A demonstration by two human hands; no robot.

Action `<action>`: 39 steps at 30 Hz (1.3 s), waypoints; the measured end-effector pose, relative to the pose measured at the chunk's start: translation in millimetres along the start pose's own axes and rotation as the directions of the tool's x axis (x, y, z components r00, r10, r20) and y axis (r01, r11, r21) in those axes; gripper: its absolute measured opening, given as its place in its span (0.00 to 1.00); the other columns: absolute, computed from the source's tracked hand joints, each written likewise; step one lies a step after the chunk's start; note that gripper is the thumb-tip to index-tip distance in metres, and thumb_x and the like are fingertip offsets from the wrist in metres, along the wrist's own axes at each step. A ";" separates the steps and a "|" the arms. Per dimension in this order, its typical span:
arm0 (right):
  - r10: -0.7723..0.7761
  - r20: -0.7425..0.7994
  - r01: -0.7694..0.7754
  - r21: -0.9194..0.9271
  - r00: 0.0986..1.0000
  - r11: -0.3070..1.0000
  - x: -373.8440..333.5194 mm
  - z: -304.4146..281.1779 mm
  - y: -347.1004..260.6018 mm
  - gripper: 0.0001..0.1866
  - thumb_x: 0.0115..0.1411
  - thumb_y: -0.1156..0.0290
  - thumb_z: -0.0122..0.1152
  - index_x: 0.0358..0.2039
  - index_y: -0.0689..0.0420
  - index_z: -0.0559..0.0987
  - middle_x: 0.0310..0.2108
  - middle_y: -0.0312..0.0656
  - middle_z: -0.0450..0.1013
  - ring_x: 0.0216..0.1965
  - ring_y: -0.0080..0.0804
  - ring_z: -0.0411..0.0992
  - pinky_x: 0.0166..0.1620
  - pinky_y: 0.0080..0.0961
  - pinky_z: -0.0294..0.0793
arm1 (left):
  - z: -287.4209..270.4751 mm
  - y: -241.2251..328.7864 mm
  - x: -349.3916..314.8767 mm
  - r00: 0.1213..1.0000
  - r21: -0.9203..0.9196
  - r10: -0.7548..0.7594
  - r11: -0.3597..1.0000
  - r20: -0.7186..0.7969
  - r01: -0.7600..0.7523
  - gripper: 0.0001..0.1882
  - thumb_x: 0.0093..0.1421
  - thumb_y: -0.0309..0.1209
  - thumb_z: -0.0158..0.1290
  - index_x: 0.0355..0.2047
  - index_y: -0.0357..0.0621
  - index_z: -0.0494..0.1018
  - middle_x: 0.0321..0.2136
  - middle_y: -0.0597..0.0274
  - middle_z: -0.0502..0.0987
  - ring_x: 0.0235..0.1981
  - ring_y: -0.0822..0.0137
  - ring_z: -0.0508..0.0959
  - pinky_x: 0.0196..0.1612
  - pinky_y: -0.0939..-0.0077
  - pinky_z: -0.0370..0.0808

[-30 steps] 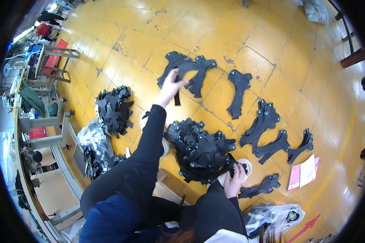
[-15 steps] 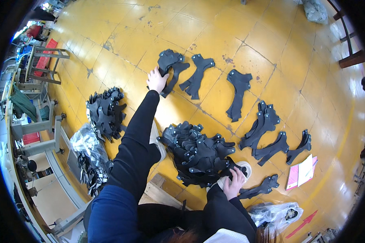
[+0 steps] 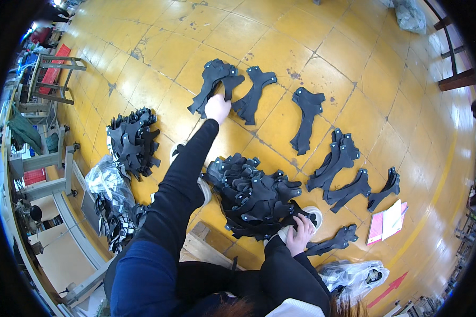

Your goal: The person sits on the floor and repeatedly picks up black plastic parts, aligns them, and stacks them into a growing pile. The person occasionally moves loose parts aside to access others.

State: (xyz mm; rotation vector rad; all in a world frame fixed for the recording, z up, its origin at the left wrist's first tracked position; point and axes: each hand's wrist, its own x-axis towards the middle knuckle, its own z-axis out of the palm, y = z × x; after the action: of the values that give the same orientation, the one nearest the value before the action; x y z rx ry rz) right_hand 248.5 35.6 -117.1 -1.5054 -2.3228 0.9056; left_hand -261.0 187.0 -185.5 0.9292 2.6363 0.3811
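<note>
Shifted slightly right since the earlier frame, the left hand meets the far black pieces; its fingertips are hidden, grip unclear. Loosely parted, the right hand's fingers lie at the pile's near right edge.

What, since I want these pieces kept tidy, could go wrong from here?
The left hand is at the upper-left black stack, close beside another set of black pieces; the two might get mixed. The big loose heap lies right by the white right shoe, so a shift of that foot could scatter pieces.
</note>
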 end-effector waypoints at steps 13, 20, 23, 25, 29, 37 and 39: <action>-0.013 0.031 0.013 -0.003 0.999 1.000 0.3 -2.3 0.2 0.18 0.53 0.71 0.61 0.47 0.51 0.78 0.54 0.38 0.72 0.60 0.46 0.63 0.63 0.45 0.54 | -142.4 38.1 50.9 0.820 -0.615 -0.019 0.652 0.572 0.444 0.13 0.66 0.40 0.52 0.25 0.50 0.72 0.17 0.75 0.68 0.17 0.79 0.66 0.21 0.83 0.63; -0.014 0.022 0.014 -0.012 1.000 1.000 -0.8 0.9 2.7 0.17 0.53 0.72 0.61 0.45 0.50 0.79 0.52 0.36 0.72 0.59 0.45 0.64 0.62 0.44 0.55 | -112.0 3.5 74.3 0.975 -0.248 0.182 0.946 -0.131 -0.210 0.25 0.67 0.46 0.49 0.33 0.32 0.77 0.29 0.43 0.81 0.36 0.46 0.82 0.39 0.58 0.76; -0.023 0.022 0.024 -0.018 0.999 1.000 -0.5 1.5 2.8 0.17 0.52 0.73 0.61 0.44 0.49 0.80 0.52 0.35 0.73 0.59 0.44 0.64 0.62 0.45 0.55 | -73.4 -31.0 64.9 0.988 0.011 0.146 0.989 -0.045 -0.146 0.24 0.67 0.46 0.47 0.42 0.32 0.75 0.37 0.35 0.80 0.43 0.38 0.79 0.47 0.51 0.75; -0.023 0.017 0.023 -0.016 1.000 1.000 -0.2 1.2 2.4 0.16 0.52 0.72 0.61 0.43 0.48 0.80 0.51 0.34 0.73 0.59 0.44 0.64 0.61 0.45 0.56 | -49.6 -49.0 52.2 0.994 0.101 0.109 0.989 -0.007 -0.107 0.26 0.67 0.45 0.46 0.54 0.35 0.70 0.40 0.36 0.80 0.45 0.39 0.79 0.51 0.54 0.75; -0.032 0.020 0.032 -0.011 0.999 0.999 0.2 0.3 2.2 0.15 0.54 0.71 0.60 0.43 0.50 0.80 0.51 0.37 0.73 0.59 0.45 0.64 0.62 0.45 0.56 | -29.2 -55.9 27.2 0.979 0.395 0.140 0.916 -0.146 -0.073 0.32 0.66 0.48 0.49 0.61 0.36 0.64 0.50 0.44 0.75 0.52 0.46 0.75 0.50 0.49 0.74; -0.095 -0.063 0.098 0.057 0.994 0.994 -2.4 2.8 8.7 0.10 0.53 0.74 0.60 0.37 0.49 0.81 0.42 0.35 0.78 0.55 0.43 0.69 0.61 0.42 0.58 | -98.0 -23.0 -53.3 0.662 0.422 0.736 0.560 0.142 -0.713 0.27 0.59 0.32 0.56 0.60 0.46 0.67 0.50 0.58 0.74 0.53 0.59 0.73 0.58 0.60 0.64; -0.064 -0.061 0.069 0.081 0.996 0.994 -2.7 4.1 10.4 0.10 0.53 0.75 0.60 0.36 0.49 0.81 0.41 0.35 0.78 0.54 0.43 0.69 0.60 0.42 0.60 | -132.0 -13.8 -91.5 0.488 0.196 0.716 0.455 0.499 -0.869 0.18 0.60 0.30 0.53 0.51 0.46 0.73 0.44 0.57 0.77 0.47 0.57 0.77 0.52 0.62 0.70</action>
State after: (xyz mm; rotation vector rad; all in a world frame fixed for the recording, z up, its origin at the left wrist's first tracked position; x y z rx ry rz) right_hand 255.4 34.6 -126.3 -1.3939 -2.2508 0.9172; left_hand -251.6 99.0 -50.8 2.1910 1.7610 -0.2014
